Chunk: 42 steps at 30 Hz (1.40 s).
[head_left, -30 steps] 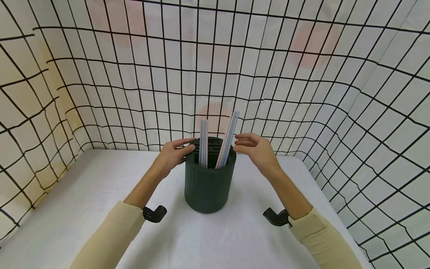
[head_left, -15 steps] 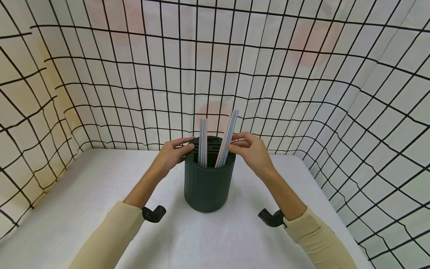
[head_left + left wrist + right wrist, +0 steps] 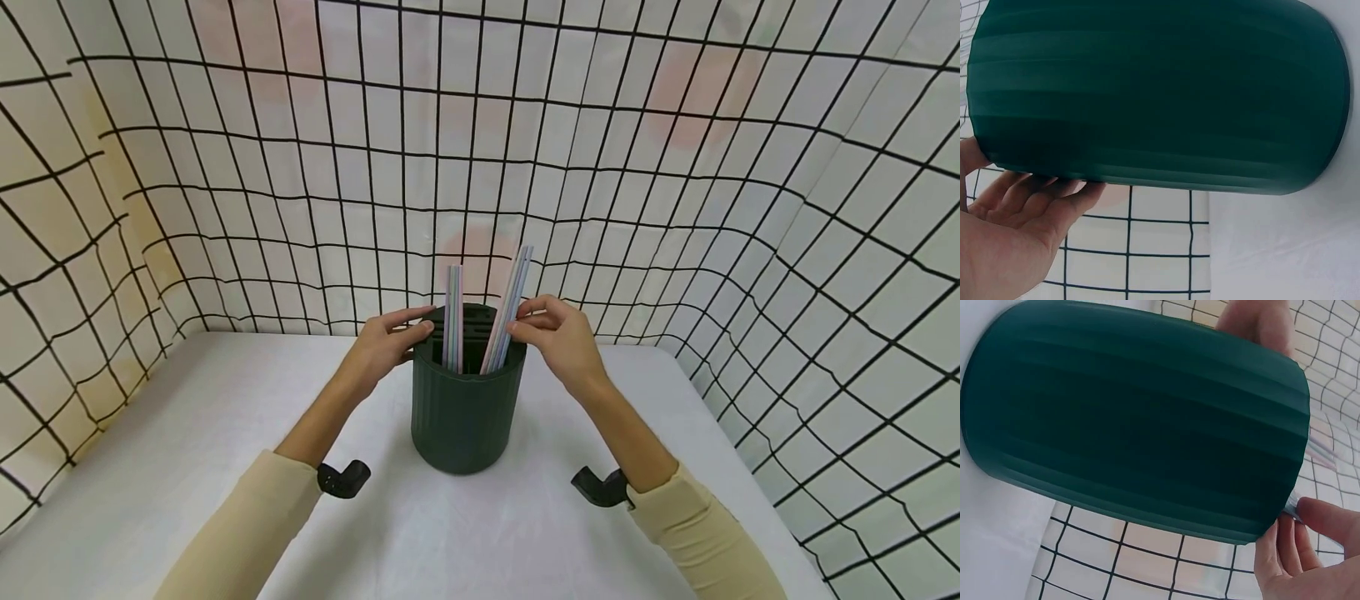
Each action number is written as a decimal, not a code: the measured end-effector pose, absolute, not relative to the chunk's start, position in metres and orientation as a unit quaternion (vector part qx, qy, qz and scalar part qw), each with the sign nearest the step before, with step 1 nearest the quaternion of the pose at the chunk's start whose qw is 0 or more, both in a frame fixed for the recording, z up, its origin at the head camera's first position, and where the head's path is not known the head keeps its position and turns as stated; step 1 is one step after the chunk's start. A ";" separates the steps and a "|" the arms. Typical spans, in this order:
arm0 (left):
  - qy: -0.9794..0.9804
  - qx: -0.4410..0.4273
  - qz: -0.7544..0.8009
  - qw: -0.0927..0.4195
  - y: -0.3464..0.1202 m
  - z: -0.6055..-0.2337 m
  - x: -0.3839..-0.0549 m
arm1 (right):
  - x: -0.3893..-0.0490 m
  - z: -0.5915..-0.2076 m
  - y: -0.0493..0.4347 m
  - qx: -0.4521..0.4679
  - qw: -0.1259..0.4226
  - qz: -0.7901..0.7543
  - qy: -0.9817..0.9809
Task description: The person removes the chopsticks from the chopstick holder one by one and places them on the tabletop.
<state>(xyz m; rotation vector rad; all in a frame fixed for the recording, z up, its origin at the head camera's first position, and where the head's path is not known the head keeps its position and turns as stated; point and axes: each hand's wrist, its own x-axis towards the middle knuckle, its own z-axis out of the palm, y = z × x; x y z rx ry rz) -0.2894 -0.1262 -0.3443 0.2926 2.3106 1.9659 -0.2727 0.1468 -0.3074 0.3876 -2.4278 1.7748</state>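
A dark green ribbed utensil holder (image 3: pixel 463 425) stands upright on the table, with a slotted section at the back of its top. Inside it, a bundle of thin pastel sticks (image 3: pixel 453 321) stands nearly straight on the left. A second, right-leaning bundle of sticks (image 3: pixel 507 304) pokes up at the right rim. My left hand (image 3: pixel 378 348) holds the holder's upper left edge, thumb at the rim and fingers along the outer wall (image 3: pixel 1147 94). My right hand (image 3: pixel 564 343) pinches the leaning sticks near the rim; in the right wrist view its thumb (image 3: pixel 1325 515) presses against them.
A white-covered table (image 3: pixel 465 542) lies beneath the holder. Black wire mesh (image 3: pixel 402 158) rises behind and along both sides, with a pale cloth behind it. A black wrist mount (image 3: pixel 345 479) sits on the left wrist and another wrist mount (image 3: pixel 600 485) on the right.
My right hand has moved left, from beside the right rim onto the leaning sticks, and its thumb has closed against them. The left hand stays on the holder's rim.
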 end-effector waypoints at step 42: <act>0.757 0.104 0.644 0.037 -0.127 -0.347 -0.291 | -0.271 -0.202 0.174 0.148 0.177 0.703 -0.673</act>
